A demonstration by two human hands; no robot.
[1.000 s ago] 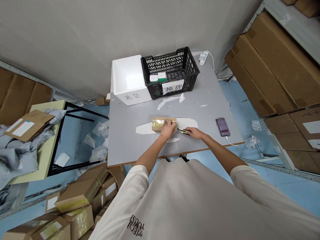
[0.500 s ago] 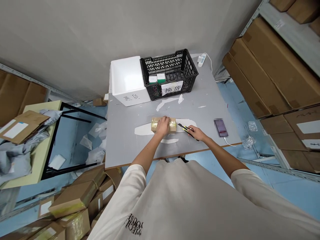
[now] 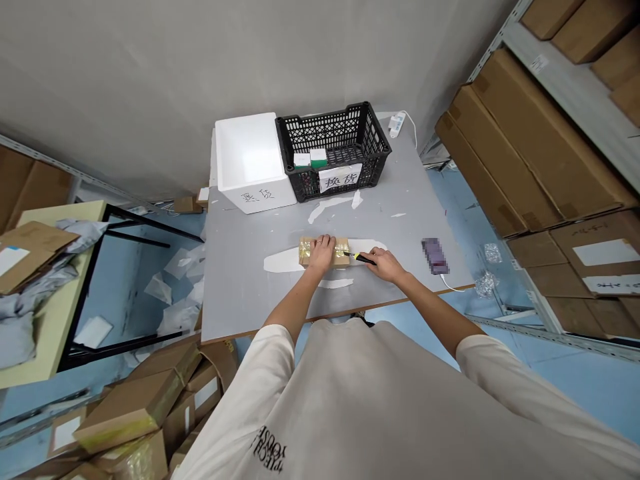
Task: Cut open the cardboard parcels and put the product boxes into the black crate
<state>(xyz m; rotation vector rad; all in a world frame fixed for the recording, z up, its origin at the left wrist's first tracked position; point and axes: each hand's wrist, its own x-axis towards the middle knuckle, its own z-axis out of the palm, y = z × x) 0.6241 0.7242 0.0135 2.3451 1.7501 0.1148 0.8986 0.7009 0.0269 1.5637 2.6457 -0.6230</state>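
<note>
Head camera view: past the near edge of the bench [image 3: 240, 307], the right hand [image 3: 384, 265] is closed around a black-and-yellow utility knife [image 3: 364, 259], its blade pointing left at the right end of a small taped carton [image 3: 341, 245]; how deep it sits is too small to tell. The left hand [image 3: 323, 253] clasps that carton from above, fingers toward its far edge, presumably bracing it against the blade. Beneath lies a white patch [image 3: 283, 261]. A blurred phone [image 3: 435, 256] rests well right, likely clear of the knife. Farther off, a white foam box [image 3: 270, 199] and black plastic crate [image 3: 309, 188] stand side by side, both marked in handwriting, perhaps to tell contents apart.
</note>
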